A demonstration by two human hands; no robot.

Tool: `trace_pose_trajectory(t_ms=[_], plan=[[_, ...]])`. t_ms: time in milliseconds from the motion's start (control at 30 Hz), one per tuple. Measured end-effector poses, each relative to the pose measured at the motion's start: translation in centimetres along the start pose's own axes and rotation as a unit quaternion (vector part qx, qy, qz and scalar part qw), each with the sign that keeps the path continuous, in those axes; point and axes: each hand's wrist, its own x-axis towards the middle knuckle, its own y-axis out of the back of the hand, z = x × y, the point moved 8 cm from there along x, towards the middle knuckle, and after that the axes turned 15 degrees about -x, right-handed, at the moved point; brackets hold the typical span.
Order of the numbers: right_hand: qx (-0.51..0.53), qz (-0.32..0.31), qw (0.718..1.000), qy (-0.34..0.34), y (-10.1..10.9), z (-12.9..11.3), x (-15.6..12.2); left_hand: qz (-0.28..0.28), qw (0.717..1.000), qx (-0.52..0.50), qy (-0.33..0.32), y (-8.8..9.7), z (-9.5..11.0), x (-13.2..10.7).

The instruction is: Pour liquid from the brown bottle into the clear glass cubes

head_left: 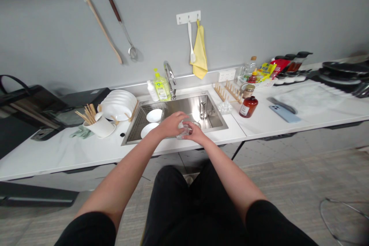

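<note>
My left hand and my right hand meet over the front of the steel sink. Between them they hold a clear drinking glass, which is partly hidden by my fingers. Just left of my left hand, two small white plates lie on a dark wire rack inside the sink. The tall tap stands behind the basin, beyond my hands.
A green soap bottle stands behind the sink. On the white counter are stacked white plates, a mug holding chopsticks, a wooden rack, a red-brown bottle, and a blue phone. Dark pans lie at far right.
</note>
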Motion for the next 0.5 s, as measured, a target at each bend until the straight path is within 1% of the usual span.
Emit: trace_pose_trajectory(t_ms=[33, 67, 100, 133, 200, 233, 267, 333, 367, 400, 433, 500], plan=[[-0.002, -0.001, 1.0, -0.002, 0.0, 0.1, 0.0, 0.019, 0.999, 0.006, 0.033, 0.1, -0.6, -0.1], [-0.002, -0.002, 1.0, -0.004, -0.1, 0.1, 0.0, 0.027, 0.998, 0.01, 0.061, 0.0, -1.1, -0.3], [0.002, -0.005, 1.0, -0.005, -0.2, 0.2, -0.1, 0.022, 0.997, 0.007, 0.076, -0.3, -1.4, -0.5], [0.008, -0.007, 1.0, -0.006, -0.2, 0.2, -0.1, 0.01, 0.997, -0.003, 0.076, -0.7, -1.4, -0.7], [0.017, -0.006, 1.0, -0.006, -0.3, 0.2, -0.1, -0.016, 0.998, -0.035, 0.052, -1.4, -1.0, -1.1], [0.019, -0.005, 1.0, -0.004, -0.2, 0.2, -0.1, -0.017, 0.998, -0.044, 0.045, -1.6, -0.9, -1.3], [0.017, -0.004, 1.0, -0.002, -0.2, 0.1, -0.1, -0.01, 0.998, -0.041, 0.051, -1.5, -0.9, -1.4], [0.01, -0.007, 1.0, 0.004, -0.2, 0.1, -0.1, 0.016, 0.996, -0.01, 0.089, -1.1, -1.4, -1.5], [0.006, -0.008, 1.0, 0.005, -0.2, 0.1, -0.1, 0.019, 0.994, 0.01, 0.107, -1.0, -1.5, -1.5], [0.004, -0.008, 1.0, 0.006, -0.2, 0.1, -0.1, 0.009, 0.993, 0.027, 0.114, -1.0, -1.5, -1.4], [0.002, -0.008, 1.0, 0.005, -0.2, 0.2, -0.1, -0.012, 0.994, 0.04, 0.105, -1.2, -1.1, -1.3], [-0.001, -0.001, 1.0, 0.002, -0.2, 0.4, 0.1, -0.06, 0.995, 0.052, 0.058, -1.6, 0.0, -1.1]])
